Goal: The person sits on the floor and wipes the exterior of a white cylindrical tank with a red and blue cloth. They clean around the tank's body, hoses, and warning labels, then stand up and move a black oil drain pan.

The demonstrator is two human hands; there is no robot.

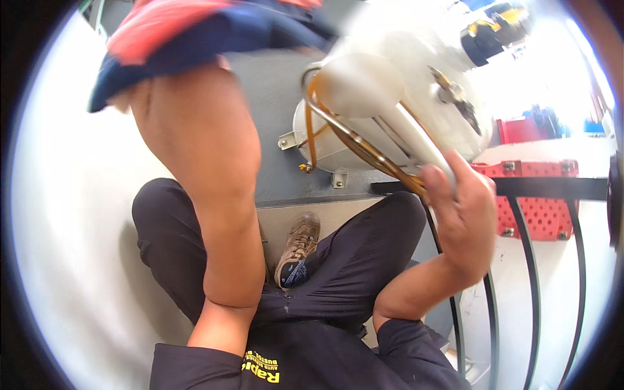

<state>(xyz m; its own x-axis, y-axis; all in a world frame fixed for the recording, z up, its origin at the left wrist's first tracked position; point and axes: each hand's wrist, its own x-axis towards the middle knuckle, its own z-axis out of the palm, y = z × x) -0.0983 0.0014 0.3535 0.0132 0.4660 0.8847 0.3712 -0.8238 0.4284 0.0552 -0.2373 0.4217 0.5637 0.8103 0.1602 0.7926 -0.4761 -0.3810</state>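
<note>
My right hand is closed around the white handle of a round-headed, paddle-like thing. Its exact kind is unclear because its head is blurred. The head is in front of a large white tank, near a bent metal pipe and amber tubing. My left arm reaches up at the left, and a blurred red-orange and navy cloth covers its far end. The cloth hides the fingers of my left hand, so whether they grip it does not show.
A brass valve and a black-and-yellow fitting are on the tank. Black metal railings stand at the right, near a red perforated plate. A white wall rises at the left. My legs are bent below the tank, one brown shoe showing.
</note>
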